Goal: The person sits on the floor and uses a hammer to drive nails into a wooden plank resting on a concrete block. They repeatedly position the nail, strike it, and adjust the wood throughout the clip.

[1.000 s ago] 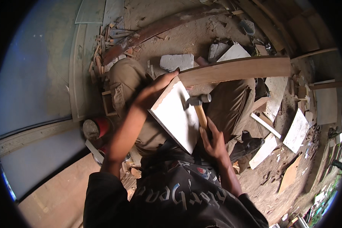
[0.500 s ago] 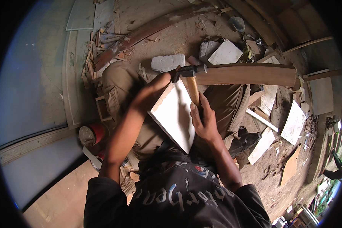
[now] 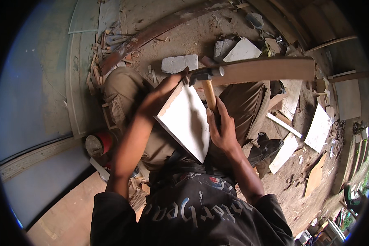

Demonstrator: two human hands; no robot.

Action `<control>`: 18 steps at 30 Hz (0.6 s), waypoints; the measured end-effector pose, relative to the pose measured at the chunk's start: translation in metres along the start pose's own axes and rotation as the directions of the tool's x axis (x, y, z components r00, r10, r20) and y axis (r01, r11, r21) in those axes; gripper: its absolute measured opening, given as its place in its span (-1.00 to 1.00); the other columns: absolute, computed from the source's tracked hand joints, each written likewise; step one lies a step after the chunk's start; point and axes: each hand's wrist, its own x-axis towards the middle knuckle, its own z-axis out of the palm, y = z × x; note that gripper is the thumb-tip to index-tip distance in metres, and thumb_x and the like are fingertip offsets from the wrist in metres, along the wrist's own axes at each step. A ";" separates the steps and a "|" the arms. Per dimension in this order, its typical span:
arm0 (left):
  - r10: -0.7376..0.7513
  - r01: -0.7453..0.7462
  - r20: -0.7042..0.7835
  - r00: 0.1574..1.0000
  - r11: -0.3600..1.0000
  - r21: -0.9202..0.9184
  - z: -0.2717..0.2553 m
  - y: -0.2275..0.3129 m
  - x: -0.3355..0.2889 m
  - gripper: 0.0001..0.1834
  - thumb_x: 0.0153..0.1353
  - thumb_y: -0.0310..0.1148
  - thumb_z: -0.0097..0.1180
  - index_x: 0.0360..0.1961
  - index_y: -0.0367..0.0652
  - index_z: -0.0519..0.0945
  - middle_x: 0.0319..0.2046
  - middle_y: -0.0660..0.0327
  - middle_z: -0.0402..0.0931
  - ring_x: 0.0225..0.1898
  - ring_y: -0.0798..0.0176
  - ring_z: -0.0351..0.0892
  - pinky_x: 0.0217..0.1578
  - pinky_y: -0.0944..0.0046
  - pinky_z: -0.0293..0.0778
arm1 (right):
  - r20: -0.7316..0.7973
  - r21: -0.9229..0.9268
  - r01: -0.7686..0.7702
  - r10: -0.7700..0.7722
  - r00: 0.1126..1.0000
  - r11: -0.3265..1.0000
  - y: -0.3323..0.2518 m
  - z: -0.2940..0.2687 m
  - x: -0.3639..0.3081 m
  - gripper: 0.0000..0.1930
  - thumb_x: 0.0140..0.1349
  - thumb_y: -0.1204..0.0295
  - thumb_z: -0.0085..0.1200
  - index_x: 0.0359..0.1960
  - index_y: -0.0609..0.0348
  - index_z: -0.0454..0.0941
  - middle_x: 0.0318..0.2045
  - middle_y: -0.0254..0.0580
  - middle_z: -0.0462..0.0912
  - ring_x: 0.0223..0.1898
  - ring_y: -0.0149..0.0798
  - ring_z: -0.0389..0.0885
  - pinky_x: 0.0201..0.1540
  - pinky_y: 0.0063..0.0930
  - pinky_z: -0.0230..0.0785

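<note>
A claw hammer [image 3: 209, 92] with a dark head and a wooden handle is in my right hand [image 3: 223, 130], the fingers closed round the lower handle. Its head lies over the far end of a white-faced board [image 3: 184, 119], which is tilted across my lap. My left hand [image 3: 174, 82] grips that board at its far left edge, beside the hammer's claw; some of its fingertips are hidden. From behind the hammer head, a long brown wooden plank [image 3: 270, 70] runs off to the right across my thigh.
A pale block [image 3: 179, 64] lies on the dirt floor ahead. Wood scraps [image 3: 95, 74] are heaped at the left, near a red can [image 3: 106, 141]. White board pieces [image 3: 317, 129] and a white strip [image 3: 283, 124] lie at the right. A curved beam [image 3: 151, 33] crosses the far floor.
The brown plank's right end has risen slightly in the picture. The white-faced board has shifted a little left, while both hands keep their holds and the hammer stays over the board's far end.
</note>
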 end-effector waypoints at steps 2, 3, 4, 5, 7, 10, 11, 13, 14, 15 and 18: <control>-0.072 0.065 -0.028 0.997 0.980 -0.190 0.006 0.001 -0.004 -0.61 0.46 -0.02 -0.20 -0.20 -0.06 0.55 -0.45 0.34 0.49 -0.47 0.48 0.46 -0.45 0.38 0.44 | -0.074 -0.068 0.206 -0.211 0.975 0.976 0.008 0.011 0.000 -0.52 0.31 0.55 0.01 0.25 0.33 0.21 -0.35 0.25 0.60 -0.24 -0.03 0.71 -0.28 -0.40 0.46; -0.031 0.026 -0.208 0.978 0.999 -0.027 0.025 0.008 -0.011 -0.65 0.46 -0.08 -0.19 -0.19 -0.08 0.55 -0.44 0.32 0.51 -0.44 0.46 0.47 -0.42 0.38 0.46 | -0.078 -0.093 0.200 -0.207 0.975 0.975 0.009 0.015 -0.001 -0.51 0.31 0.56 0.01 0.25 0.33 0.20 -0.33 0.29 0.59 -0.21 0.04 0.70 -0.28 -0.39 0.46; 0.100 -0.087 -0.214 0.972 0.994 0.070 0.037 0.010 -0.017 -0.66 0.46 -0.10 -0.19 -0.19 -0.08 0.55 -0.43 0.31 0.51 -0.44 0.46 0.47 -0.42 0.38 0.46 | -0.083 -0.118 0.193 -0.203 0.976 0.974 0.010 0.019 -0.001 -0.51 0.30 0.57 0.01 0.25 0.33 0.20 -0.30 0.34 0.58 -0.18 0.12 0.68 -0.28 -0.37 0.46; 0.226 -0.193 -0.216 0.950 0.968 0.163 0.048 0.009 -0.026 -0.67 0.45 -0.11 -0.19 -0.19 -0.09 0.55 -0.43 0.31 0.51 -0.44 0.45 0.47 -0.42 0.38 0.46 | -0.129 -0.136 0.247 -0.265 0.956 0.959 0.007 0.026 0.000 -0.50 0.32 0.54 0.00 0.27 0.33 0.18 -0.30 0.32 0.58 -0.25 0.02 0.70 -0.26 -0.36 0.45; 0.462 -0.385 -0.176 0.869 0.857 0.343 0.066 0.004 -0.039 -0.69 0.45 -0.14 -0.18 -0.19 -0.09 0.54 -0.42 0.30 0.52 -0.44 0.44 0.48 -0.42 0.37 0.47 | -0.141 -0.060 0.171 -0.178 0.974 0.983 0.004 0.029 0.001 -0.51 0.34 0.50 -0.02 0.27 0.33 0.17 -0.31 0.29 0.58 -0.28 -0.05 0.68 -0.24 -0.36 0.45; 0.592 -0.479 -0.137 0.794 0.748 0.459 0.072 -0.002 -0.048 -0.71 0.44 -0.19 -0.18 -0.19 -0.11 0.54 -0.41 0.28 0.53 -0.44 0.42 0.48 -0.43 0.36 0.47 | -0.124 0.013 0.161 -0.158 0.980 0.987 0.002 0.031 0.004 -0.50 0.33 0.52 -0.03 0.27 0.35 0.14 -0.42 0.33 0.57 -0.36 0.19 0.67 -0.34 -0.27 0.45; 0.524 -0.421 -0.167 0.835 0.805 0.418 0.069 0.001 -0.049 -0.72 0.43 -0.21 -0.18 -0.19 -0.11 0.55 -0.41 0.27 0.53 -0.44 0.42 0.49 -0.44 0.36 0.47 | -0.105 0.023 0.167 -0.163 0.981 0.986 0.004 0.029 0.004 -0.50 0.33 0.51 -0.03 0.26 0.36 0.15 -0.43 0.33 0.57 -0.37 0.18 0.67 -0.34 -0.27 0.45; 0.408 -0.317 -0.046 0.912 0.770 0.554 0.055 0.003 -0.061 -0.67 0.41 -0.32 -0.19 0.13 -0.20 0.36 -0.07 0.19 0.45 -0.08 0.38 0.41 -0.03 0.34 0.32 | -0.077 0.023 0.177 -0.175 0.982 0.984 0.008 0.026 0.003 -0.51 0.33 0.50 -0.02 0.25 0.37 0.17 -0.43 0.32 0.57 -0.38 0.15 0.68 -0.35 -0.28 0.45; 0.347 -0.280 0.015 0.938 0.730 0.623 0.049 0.004 -0.066 -0.56 0.41 -0.38 -0.19 0.28 -0.24 0.27 0.09 0.14 0.41 0.10 0.36 0.37 0.17 0.32 0.25 | -0.067 0.014 0.184 -0.183 0.981 0.983 0.009 0.026 0.001 -0.52 0.33 0.49 -0.02 0.25 0.37 0.18 -0.43 0.32 0.58 -0.39 0.14 0.68 -0.35 -0.28 0.45; 0.335 -0.256 0.014 0.942 0.692 0.675 0.047 0.006 -0.068 -0.55 0.41 -0.38 -0.19 0.29 -0.25 0.27 0.10 0.14 0.41 0.10 0.36 0.37 0.18 0.32 0.24 | -0.057 0.006 0.191 -0.190 0.980 0.982 0.010 0.026 0.000 -0.52 0.33 0.49 -0.01 0.24 0.38 0.18 -0.43 0.32 0.58 -0.40 0.13 0.68 -0.35 -0.27 0.45; 0.315 -0.292 0.014 0.949 0.862 0.413 0.036 -0.004 -0.065 -0.58 0.40 -0.35 -0.15 0.24 -0.25 0.33 0.06 0.15 0.44 0.07 0.40 0.39 0.13 0.34 0.29 | 0.021 -0.016 0.106 -0.105 0.994 0.994 0.007 0.025 0.000 -0.49 0.38 0.39 -0.03 0.25 0.46 0.19 -0.16 0.33 0.60 -0.15 -0.14 0.65 -0.08 -0.37 0.42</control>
